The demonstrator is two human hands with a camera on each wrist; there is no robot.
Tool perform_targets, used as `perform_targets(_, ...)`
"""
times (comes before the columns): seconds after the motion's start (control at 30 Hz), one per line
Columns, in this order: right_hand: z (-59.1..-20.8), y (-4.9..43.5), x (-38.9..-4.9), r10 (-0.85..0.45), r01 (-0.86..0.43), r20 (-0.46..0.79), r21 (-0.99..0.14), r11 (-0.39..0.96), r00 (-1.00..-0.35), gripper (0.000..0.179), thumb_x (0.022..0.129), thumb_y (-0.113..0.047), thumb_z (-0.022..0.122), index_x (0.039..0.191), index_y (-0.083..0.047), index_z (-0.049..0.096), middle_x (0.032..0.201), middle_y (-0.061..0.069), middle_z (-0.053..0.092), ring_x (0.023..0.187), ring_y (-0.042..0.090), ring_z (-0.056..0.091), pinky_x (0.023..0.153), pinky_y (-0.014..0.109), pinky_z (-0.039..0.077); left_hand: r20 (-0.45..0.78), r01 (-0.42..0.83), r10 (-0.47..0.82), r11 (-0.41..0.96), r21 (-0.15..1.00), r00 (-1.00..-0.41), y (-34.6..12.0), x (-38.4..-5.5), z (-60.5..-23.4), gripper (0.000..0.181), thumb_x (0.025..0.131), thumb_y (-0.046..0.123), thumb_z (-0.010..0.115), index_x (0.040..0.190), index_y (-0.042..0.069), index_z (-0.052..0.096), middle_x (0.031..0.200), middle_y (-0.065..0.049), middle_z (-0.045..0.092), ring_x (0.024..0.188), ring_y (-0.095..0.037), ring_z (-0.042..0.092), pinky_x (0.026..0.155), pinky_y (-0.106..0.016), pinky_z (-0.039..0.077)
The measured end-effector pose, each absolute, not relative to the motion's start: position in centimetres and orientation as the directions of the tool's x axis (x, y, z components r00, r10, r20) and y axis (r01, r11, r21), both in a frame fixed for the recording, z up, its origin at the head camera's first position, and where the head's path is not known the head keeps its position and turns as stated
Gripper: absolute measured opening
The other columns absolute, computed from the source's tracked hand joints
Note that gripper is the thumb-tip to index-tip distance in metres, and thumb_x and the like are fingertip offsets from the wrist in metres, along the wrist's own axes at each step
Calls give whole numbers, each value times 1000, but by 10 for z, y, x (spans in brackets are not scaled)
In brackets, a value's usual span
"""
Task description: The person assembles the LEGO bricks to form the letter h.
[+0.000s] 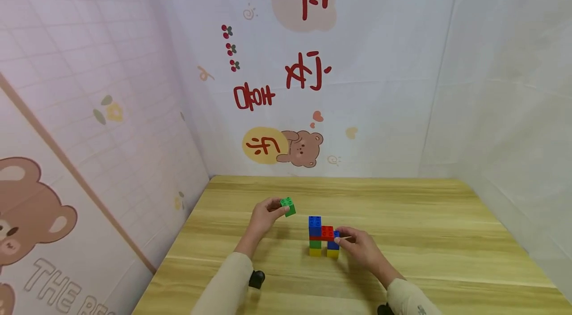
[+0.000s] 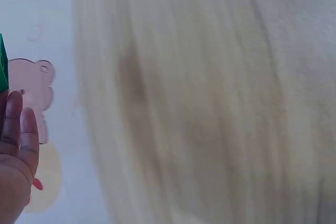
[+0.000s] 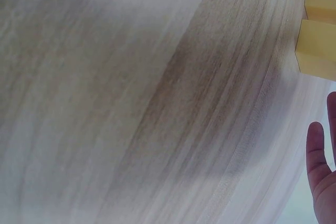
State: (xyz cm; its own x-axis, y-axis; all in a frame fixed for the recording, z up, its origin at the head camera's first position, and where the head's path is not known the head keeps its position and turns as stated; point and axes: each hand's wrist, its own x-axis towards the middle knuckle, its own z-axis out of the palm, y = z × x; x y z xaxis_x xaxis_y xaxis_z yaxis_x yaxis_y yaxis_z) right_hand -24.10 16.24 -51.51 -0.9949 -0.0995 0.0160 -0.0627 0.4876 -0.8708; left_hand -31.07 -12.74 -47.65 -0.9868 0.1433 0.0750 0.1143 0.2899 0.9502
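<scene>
In the head view my left hand [image 1: 264, 216] pinches a green toy brick [image 1: 288, 207] between thumb and fingers, held above the table to the left of a small brick structure. The structure's left column stacks yellow, green, red and a blue brick [image 1: 315, 226] on top. Its shorter right column has a yellow brick [image 1: 332, 253] under blue, and a red brick [image 1: 327, 232] spans between the columns. My right hand [image 1: 363, 247] pinches a blue brick [image 1: 336, 234] at the right column's top. The left wrist view catches only an edge of the green brick [image 2: 3, 64].
The wood-grain table [image 1: 429, 235] carries the structure near its middle. A white printed cloth [image 1: 380, 106] rises behind the table, with more cloth at both sides. In the right wrist view two yellow brick sides [image 3: 319, 48] show at the right edge.
</scene>
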Motion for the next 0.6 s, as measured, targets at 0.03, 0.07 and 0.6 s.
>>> perform_targets(0.03, -515, 163, -241, -97, -63, 17, -871, 487, -995, 34, 95, -24, 69, 122, -5, 68, 112, 9, 69, 99, 26, 66, 84, 42, 56, 85, 124, 148, 280, 952, -985, -127, -311, -474, 44, 92, 35, 72, 126, 8, 65, 113, -7, 67, 103, -23, 64, 92, -45, 51)
perform_targets(0.07, -516, 164, -241, -96, -64, 19, -872, 486, -995, 33, 94, -24, 70, 122, -5, 68, 112, 9, 69, 99, 26, 66, 84, 42, 56, 89, 128, 151, 271, 954, -985, -127, -310, -470, 44, 92, 34, 73, 127, 9, 65, 113, -6, 67, 103, -22, 64, 92, -45, 51)
perform_targets(0.6, -514, 162, -240, -88, -51, 8, -867, 496, -996, 34, 95, -26, 69, 123, -5, 68, 113, 7, 69, 99, 25, 66, 84, 42, 56, 119, 157, 181, 213, 964, -976, -126, -304, -437, 41, 90, 32, 76, 124, 12, 68, 111, -6, 66, 103, -22, 63, 88, -39, 54)
